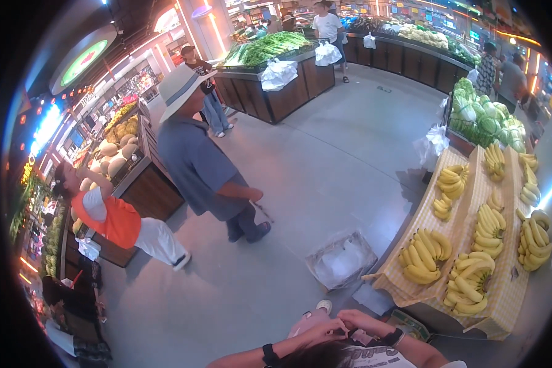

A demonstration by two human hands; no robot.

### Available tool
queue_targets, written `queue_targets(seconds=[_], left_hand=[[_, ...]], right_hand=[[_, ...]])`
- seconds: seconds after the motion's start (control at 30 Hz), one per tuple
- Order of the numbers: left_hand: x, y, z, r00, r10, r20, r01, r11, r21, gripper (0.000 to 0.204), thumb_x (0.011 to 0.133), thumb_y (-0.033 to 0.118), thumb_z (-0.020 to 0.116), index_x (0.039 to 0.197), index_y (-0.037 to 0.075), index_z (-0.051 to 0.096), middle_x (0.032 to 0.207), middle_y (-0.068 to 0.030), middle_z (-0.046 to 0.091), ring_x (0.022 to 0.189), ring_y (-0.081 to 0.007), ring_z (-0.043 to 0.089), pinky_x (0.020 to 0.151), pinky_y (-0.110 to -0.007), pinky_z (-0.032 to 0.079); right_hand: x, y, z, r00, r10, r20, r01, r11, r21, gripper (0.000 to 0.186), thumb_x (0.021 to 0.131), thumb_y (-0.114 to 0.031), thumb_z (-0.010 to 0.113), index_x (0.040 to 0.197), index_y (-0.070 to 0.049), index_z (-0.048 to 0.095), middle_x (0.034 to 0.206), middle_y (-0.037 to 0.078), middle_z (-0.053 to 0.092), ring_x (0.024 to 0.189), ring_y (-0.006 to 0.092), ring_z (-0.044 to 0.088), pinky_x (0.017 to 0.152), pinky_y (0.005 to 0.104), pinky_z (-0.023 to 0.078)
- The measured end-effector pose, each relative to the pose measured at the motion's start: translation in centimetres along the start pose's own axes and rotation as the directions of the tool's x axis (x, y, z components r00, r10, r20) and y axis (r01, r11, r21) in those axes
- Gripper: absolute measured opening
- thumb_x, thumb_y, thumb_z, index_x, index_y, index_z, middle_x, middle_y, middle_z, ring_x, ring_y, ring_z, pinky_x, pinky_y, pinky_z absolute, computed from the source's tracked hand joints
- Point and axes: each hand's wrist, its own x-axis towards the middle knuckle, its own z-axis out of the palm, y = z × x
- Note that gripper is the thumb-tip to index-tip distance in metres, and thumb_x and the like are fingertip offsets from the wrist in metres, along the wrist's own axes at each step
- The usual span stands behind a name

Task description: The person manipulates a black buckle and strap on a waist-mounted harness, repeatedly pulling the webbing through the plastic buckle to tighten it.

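Observation:
Close together in front of my body, at the bottom of the view, are both my hands. My left hand (326,332) is closed with its fingers bent inward; a dark band (269,356) circles that wrist. Beside it, my right hand (360,321) curls toward the left one, and its wrist carries a dark band (393,337) too. The fingertips meet or nearly meet. Whatever is between them, if anything, is too small to make out. The nearest goods are bunches of bananas (424,256) on a checked-cloth stand (398,285) to my right, apart from my hands.
A crate (341,260) lined with pale plastic lies on the floor ahead. A person in a sun hat (196,159) stands left of centre, and another in an orange vest (113,214) bends farther left. Beyond are a leafy-greens counter (282,92), cabbages (481,113) and a melon stand (153,190).

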Motion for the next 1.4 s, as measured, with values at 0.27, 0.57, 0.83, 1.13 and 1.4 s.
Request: queue_targets(seconds=[0.27,0.57,0.83,1.13,1.4], left_hand=[[1.1,1.0,0.2,0.969,-0.189,-0.161,0.164,0.975,-0.152,0.02,0.089,0.024,0.065,0.093,0.004,0.062,0.081,-0.0024,0.061,0.073,-0.0101,0.054,0.065,-0.026,0.043],[0.4,0.1,-0.6,0.861,-0.478,-0.173,0.445,0.873,-0.198,0.02,0.093,0.023,0.059,0.096,0.005,0.066,0.08,-0.0021,0.06,0.073,-0.0104,0.054,0.065,-0.027,0.043],[2.2,6.4,-3.2,0.82,-0.543,-0.182,0.501,0.834,-0.232,0.021,0.091,0.026,0.061,0.095,0.007,0.067,0.069,-0.0003,0.057,0.066,-0.0104,0.052,0.062,-0.028,0.044],[3.9,2.4,-3.4,0.923,-0.335,-0.19,0.37,0.908,0.195,0.018,0.09,0.022,0.061,0.085,0.006,0.064,0.07,-0.0104,0.054,0.064,-0.0193,0.054,0.056,-0.032,0.041],[2.7,0.0,-6.8,0.998,-0.037,0.047,0.033,0.996,0.085,0.013,0.089,0.011,0.055,0.098,0.007,0.063,0.08,-0.0088,0.065,0.075,-0.017,0.061,0.071,-0.029,0.046]], right_hand=[[-2.1,1.9,-0.5,0.989,-0.125,0.077,0.136,0.978,-0.16,0.027,0.098,-0.023,0.048,0.109,-0.002,0.06,0.089,0.001,0.061,0.086,0.0076,0.056,0.079,0.0227,0.045],[-3.3,-1.5,1.2,0.985,-0.061,0.16,0.099,0.965,-0.242,0.02,0.094,-0.016,0.059,0.111,-0.005,0.061,0.086,-0.008,0.053,0.079,0.0014,0.046,0.071,0.0186,0.038],[-2.0,-1.0,2.1,0.976,-0.2,0.092,0.216,0.946,-0.242,0.022,0.092,-0.026,0.062,0.096,-0.004,0.062,0.082,-0.004,0.052,0.076,0.0048,0.046,0.065,0.023,0.039],[-3.9,-2.4,0.9,0.993,0.006,0.118,0.04,0.922,-0.386,0.034,0.095,-0.023,0.055,0.124,-0.005,0.055,0.115,0.001,0.059,0.104,0.0114,0.052,0.094,0.0295,0.04],[-2.3,-4.0,1.0,0.974,-0.054,0.22,0.116,0.953,-0.279,0.019,0.093,-0.022,0.06,0.098,-0.004,0.067,0.076,-0.006,0.058,0.075,0.0034,0.051,0.065,0.0228,0.041]])
